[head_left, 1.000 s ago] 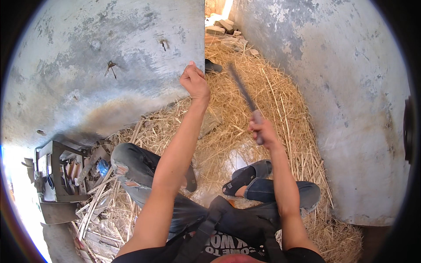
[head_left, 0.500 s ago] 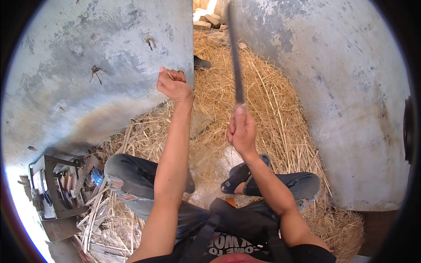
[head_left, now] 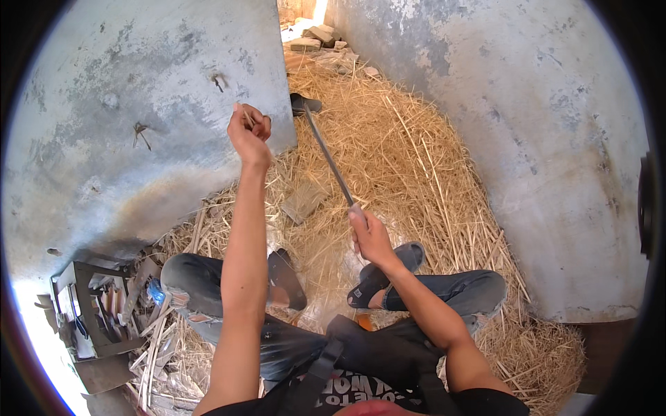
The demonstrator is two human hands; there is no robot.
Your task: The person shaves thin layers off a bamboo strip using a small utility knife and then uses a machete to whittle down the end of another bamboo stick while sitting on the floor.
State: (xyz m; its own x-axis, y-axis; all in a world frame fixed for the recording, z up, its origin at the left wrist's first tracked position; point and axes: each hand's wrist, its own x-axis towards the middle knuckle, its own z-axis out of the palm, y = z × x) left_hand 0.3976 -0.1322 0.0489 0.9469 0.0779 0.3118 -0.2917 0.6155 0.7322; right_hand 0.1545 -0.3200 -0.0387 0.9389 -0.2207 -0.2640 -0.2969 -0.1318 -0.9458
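Note:
My right hand (head_left: 373,239) is closed round the handle of a long, narrow, dark-bladed knife (head_left: 326,150). Its blade slants up and to the left over the straw, the tip overlapping a dark slipper in the picture. Raised to the left, my left hand (head_left: 250,135) has its fingers curled in front of the grey wall. A small pale sliver seems to show between thumb and fingers, too small to name. Below the blade, a flat wooden block (head_left: 304,202) lies on the loose straw (head_left: 388,152), between the two hands.
Grey plastered walls (head_left: 499,139) rise on both sides. A dark slipper (head_left: 305,104) lies by the left wall's edge, with stones (head_left: 316,38) farther back. At lower left stands a broken dark frame (head_left: 90,312) beside a blue plastic scrap (head_left: 155,291). My crossed legs and slippered feet are close.
The knife has swung down from nearly upright to a leftward slant as my right hand lowered. My left hand has shifted left, and the wooden block now shows more plainly.

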